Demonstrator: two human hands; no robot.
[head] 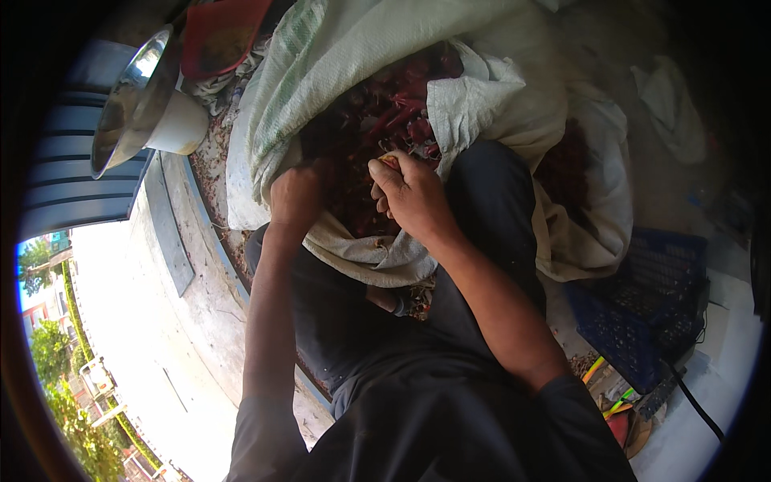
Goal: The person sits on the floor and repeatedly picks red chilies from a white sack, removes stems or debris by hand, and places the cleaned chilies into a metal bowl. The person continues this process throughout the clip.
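A large white woven sack (343, 72) lies open between my knees, its rim folded outward. Dark red dried chili peppers (403, 117) fill it. Over the right part of the opening is my right hand (409, 193), its thumb pressed on a small reddish-orange piece (390, 162), which looks like a piece of chili. My left hand (298, 196) reaches in at the sack's left inner side; its fingers are lost in dark shadow, so what they touch cannot be seen.
Another woven sack (584, 241) with dark red contents stands at the right, near a blue plastic crate (638, 307). At the upper left are a shiny metal basin (129, 102), a white bucket (181, 123) and a red plastic container (220, 36). Debris litters the floor.
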